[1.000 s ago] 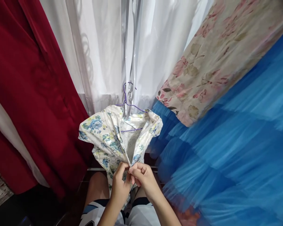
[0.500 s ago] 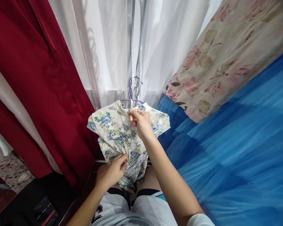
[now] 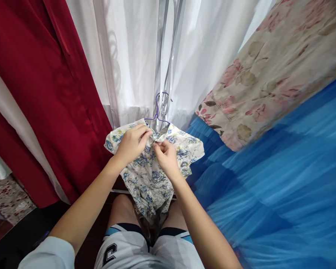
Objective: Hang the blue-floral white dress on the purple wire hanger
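Note:
A white blouse with blue flowers (image 3: 156, 175) hangs on a purple hanger (image 3: 157, 112) in front of me. My left hand (image 3: 134, 142) pinches the blouse at the left side of its neckline. Close beside it, my right hand (image 3: 165, 154) pinches the neckline edge near the middle, thumb and fingers pressed together. Whatever small fastening may lie between the fingertips is too small to make out. The lower part of the blouse hangs down between my knees.
White curtains (image 3: 134, 67) hang behind the hanger, with grey ribbons (image 3: 162, 48) down the middle. Red cloth (image 3: 70, 86) drapes on the left. Right of the blouse are a pink-flowered cloth (image 3: 257, 86) and blue tulle (image 3: 268, 186). A black surface (image 3: 25, 235) lies low left.
My left hand has moved up from the lower front of the blouse to the neckline. My right hand has come slightly down, and the neckline now gapes at the hanger.

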`<state>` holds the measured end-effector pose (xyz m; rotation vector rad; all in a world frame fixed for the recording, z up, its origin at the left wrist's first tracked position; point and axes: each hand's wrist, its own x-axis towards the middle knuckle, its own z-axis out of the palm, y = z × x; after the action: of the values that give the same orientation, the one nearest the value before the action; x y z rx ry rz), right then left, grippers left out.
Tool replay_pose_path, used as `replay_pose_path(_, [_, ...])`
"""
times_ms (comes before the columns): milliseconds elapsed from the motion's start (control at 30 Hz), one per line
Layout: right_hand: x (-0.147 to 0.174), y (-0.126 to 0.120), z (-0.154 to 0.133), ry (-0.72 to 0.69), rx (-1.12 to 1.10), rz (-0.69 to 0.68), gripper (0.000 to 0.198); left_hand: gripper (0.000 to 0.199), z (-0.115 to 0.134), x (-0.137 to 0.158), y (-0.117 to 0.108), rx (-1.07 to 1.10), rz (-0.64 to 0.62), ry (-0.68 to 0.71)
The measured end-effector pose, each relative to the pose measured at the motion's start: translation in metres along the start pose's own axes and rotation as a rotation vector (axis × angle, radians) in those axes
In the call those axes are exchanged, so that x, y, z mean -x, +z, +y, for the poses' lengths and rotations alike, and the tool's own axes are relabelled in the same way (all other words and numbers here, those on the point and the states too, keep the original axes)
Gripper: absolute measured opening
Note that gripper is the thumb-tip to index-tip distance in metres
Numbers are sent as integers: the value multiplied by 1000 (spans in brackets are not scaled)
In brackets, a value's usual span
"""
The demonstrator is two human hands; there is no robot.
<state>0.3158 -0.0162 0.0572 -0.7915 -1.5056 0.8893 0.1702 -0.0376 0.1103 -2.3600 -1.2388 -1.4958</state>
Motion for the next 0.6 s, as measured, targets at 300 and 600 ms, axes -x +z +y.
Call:
replay_pose_path(300, [45, 5, 37, 183, -3, -190, 25, 21, -101, 5, -42, 307, 706, -374])
replay_pose_path(600, [103, 7, 63, 364, -230, -172, 18, 28, -111, 107, 47, 850, 536, -1051])
